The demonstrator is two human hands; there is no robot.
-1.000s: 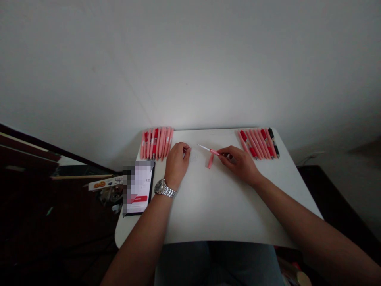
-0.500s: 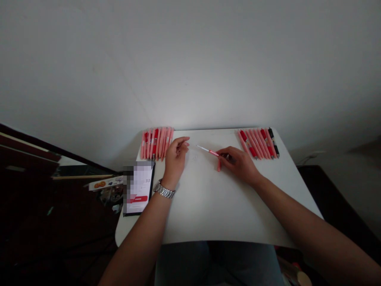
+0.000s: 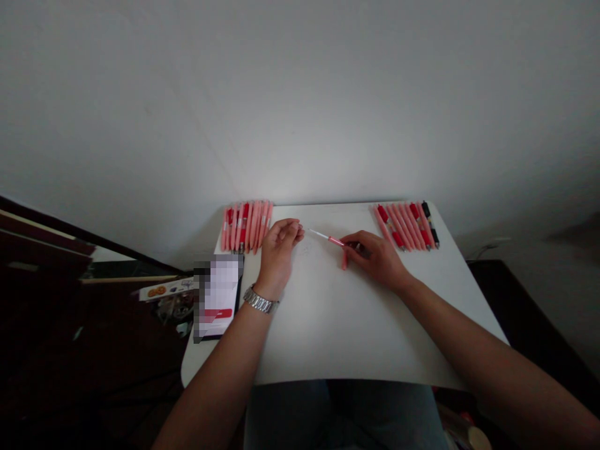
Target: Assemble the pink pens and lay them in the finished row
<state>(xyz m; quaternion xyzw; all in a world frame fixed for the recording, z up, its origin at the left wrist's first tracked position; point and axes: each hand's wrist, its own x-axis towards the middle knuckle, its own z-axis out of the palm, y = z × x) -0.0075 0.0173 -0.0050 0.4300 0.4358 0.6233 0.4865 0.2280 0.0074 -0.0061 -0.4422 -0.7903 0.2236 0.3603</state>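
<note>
My right hand [image 3: 372, 257] grips an opened pen in a pinch, its pink-red part [image 3: 336, 240] showing beyond my fingertips. From it a thin whitish refill [image 3: 319, 234] sticks out to the left. Below the fingers of that hand hangs a short pink piece [image 3: 344, 259], partly hidden. My left hand [image 3: 280, 247] is closed just left of the refill's tip, thumb against fingertips; whatever is between them is too small to make out. A metal watch [image 3: 260, 300] circles the left wrist.
Several pink and red pens [image 3: 253, 225] lie in a row at the table's back left. Another row of pink and red pens [image 3: 405, 226] lies back right, ending with a black pen [image 3: 431, 224]. A phone [image 3: 220, 297] rests on the white table's [image 3: 356, 337] left edge; a wall stands behind.
The fingers of my left hand have closed from a looser, stretched pose into a pinch, slightly nearer the refill's tip. My right hand and the pen have hardly moved.
</note>
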